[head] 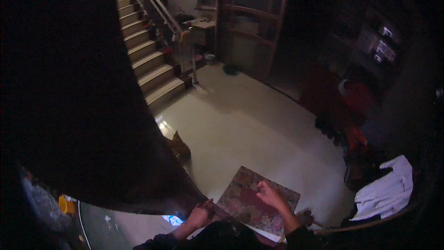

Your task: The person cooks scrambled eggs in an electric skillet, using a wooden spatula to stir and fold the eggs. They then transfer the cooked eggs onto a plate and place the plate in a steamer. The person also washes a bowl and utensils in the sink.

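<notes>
A large dark panel (86, 111), seemingly a door, fills the left of the view. My left hand (202, 213) is at its lower edge, with fingers bent against the edge; how firmly they grip does not show. My right hand (270, 196) is over a patterned floral board or mat (239, 187), fingers partly spread and holding nothing visible. The mat has a reddish middle and lies low in front of me. Dark sleeves cover both forearms.
Stairs (152, 66) with a metal railing (161, 5) rise at the upper left. A framed glass door (251, 24) stands beyond the pale tiled floor (242, 121). White cloth (385, 194) lies at the right; a yellow container (66, 205) is at the lower left.
</notes>
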The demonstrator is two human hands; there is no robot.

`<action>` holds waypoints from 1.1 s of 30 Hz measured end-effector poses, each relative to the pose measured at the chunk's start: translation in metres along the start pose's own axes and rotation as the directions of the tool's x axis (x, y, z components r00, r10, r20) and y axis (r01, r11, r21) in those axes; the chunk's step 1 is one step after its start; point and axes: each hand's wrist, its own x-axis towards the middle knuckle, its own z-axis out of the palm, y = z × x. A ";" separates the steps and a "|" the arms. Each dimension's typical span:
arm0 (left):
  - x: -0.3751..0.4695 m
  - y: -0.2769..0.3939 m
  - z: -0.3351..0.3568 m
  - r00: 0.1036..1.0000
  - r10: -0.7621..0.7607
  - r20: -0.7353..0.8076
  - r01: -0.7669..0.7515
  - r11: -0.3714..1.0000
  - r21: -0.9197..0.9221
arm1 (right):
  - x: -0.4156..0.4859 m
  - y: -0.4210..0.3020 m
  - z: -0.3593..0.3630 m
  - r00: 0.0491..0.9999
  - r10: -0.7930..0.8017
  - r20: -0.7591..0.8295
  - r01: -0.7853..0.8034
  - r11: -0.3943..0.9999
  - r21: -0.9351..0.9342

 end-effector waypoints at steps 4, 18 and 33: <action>-0.073 0.022 0.003 0.941 -0.334 0.058 0.339 0.923 -0.180 | 0.038 -0.037 0.033 0.911 -0.181 0.370 0.197 0.980 -0.005; -0.236 0.065 0.014 0.714 -0.700 0.013 0.688 0.699 -0.195 | -0.070 -0.128 0.233 0.151 -0.227 0.962 0.568 0.816 0.103; -0.564 -0.081 0.024 0.463 -0.876 -0.138 0.865 0.480 -0.146 | -0.200 -0.304 0.556 -0.108 -0.288 0.951 0.577 0.761 0.296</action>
